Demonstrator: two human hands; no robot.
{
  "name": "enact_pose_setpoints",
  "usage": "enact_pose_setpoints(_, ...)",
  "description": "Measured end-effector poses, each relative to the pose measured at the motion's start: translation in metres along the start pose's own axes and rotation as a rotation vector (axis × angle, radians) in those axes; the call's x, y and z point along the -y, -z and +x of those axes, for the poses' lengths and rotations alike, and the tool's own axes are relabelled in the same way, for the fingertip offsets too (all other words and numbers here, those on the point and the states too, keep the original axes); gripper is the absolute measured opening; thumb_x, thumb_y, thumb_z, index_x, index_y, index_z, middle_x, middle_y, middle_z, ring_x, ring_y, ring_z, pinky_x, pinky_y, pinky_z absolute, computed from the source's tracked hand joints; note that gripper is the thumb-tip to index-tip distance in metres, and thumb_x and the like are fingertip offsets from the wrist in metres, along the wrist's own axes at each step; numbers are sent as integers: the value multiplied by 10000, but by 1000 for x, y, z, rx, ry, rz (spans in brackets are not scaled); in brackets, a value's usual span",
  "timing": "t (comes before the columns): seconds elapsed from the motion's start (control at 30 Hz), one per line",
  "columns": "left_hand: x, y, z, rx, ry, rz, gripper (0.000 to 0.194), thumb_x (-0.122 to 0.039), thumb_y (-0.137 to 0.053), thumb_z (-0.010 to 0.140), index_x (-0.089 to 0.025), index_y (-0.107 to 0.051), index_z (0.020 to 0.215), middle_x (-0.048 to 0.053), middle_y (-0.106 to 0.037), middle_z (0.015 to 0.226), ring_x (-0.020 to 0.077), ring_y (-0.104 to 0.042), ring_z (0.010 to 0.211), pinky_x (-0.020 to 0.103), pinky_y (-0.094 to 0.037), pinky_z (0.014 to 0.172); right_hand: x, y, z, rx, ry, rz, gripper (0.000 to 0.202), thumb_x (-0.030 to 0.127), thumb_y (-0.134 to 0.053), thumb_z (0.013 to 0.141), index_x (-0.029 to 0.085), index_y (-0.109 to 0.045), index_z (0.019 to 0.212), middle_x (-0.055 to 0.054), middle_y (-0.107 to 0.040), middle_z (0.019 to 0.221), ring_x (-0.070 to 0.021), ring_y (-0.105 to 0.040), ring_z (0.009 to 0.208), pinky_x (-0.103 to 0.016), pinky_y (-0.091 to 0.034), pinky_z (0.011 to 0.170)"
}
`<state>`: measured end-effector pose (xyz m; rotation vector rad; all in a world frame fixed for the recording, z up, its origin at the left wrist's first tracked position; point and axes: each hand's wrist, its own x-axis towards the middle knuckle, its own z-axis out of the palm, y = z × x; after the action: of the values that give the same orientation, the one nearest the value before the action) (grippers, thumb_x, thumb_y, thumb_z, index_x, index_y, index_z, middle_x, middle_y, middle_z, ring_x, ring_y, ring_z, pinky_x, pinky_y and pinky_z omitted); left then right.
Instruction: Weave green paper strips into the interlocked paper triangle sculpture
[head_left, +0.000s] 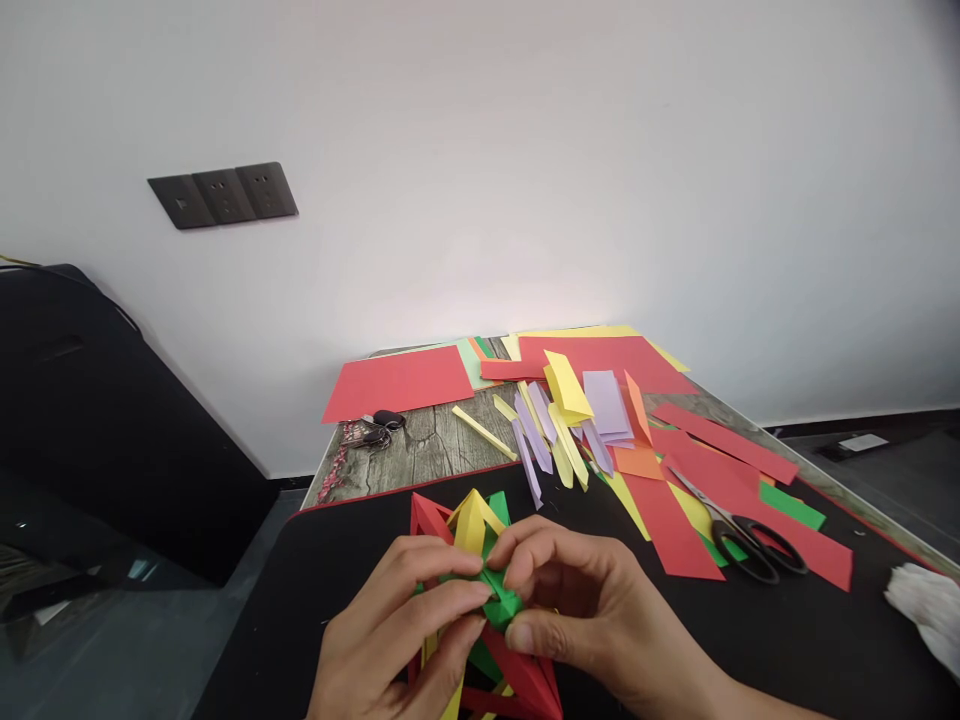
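Observation:
Low in the middle of the view, a folded paper model [431,518] of red, yellow and green strips sits on the black mat. My left hand [405,620] pinches a small green folded paper piece [501,606] from the left, thumb and fingers closed on it. From the right, my right hand [581,600] grips the same green piece between thumb and fingertips. Both hands cover much of the model, so how the green piece joins it is partly hidden.
Black-handled scissors [739,530] lie on red paper strips [679,530] at the right. Lilac and yellow folded strips [536,430] lie behind the model. A red sheet [405,380] and small black-handled snips [375,428] are at the back left. White tissue [926,605] sits far right.

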<state>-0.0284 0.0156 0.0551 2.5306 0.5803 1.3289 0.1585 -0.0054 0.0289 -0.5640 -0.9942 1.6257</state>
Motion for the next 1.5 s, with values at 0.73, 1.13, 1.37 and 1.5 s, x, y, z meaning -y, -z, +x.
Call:
enact_pose_setpoints(0.73, 5, -2, 0, -7, 17, -69, 207, 17, -622, 809, -104, -655, 973, 92, -682, 953, 175, -665, 882, 262, -603, 728, -2, 1, 1, -18, 10, -44, 212, 136, -836, 689, 261, -764, 843, 14, -644, 948, -36, -590, 697, -136, -500, 637)
enact_pose_setpoints(1.13, 0, 0, 5, -7, -15, 16, 236, 32, -592, 807, -116, -654, 980, 92, -680, 924, 169, -663, 843, 253, -600, 687, 0, 2, 1, 8, -1, -38, 209, 142, -828, 697, 250, -764, 863, 5, -624, 940, -49, -564, 688, -170, -493, 640)
enact_pose_setpoints(1.37, -4, 0, 2, 3, 24, 53, 262, 32, -611, 771, -116, -615, 986, 80, -633, 924, 158, -637, 857, 238, -586, 708, 0, 3, 1, 4, 4, -86, 203, 168, -825, 710, 293, -772, 861, 5, -635, 955, -59, -567, 712, -172, -484, 647)
enact_pose_setpoints(1.5, -3, -4, 1, -12, 46, 97, 272, 53, -535, 783, -123, -600, 980, 61, -604, 895, 138, -624, 840, 226, -567, 720, 2, 2, 0, 10, 5, -88, 200, 147, -829, 703, 273, -774, 847, 3, -626, 990, -50, -583, 750, -148, -479, 663)
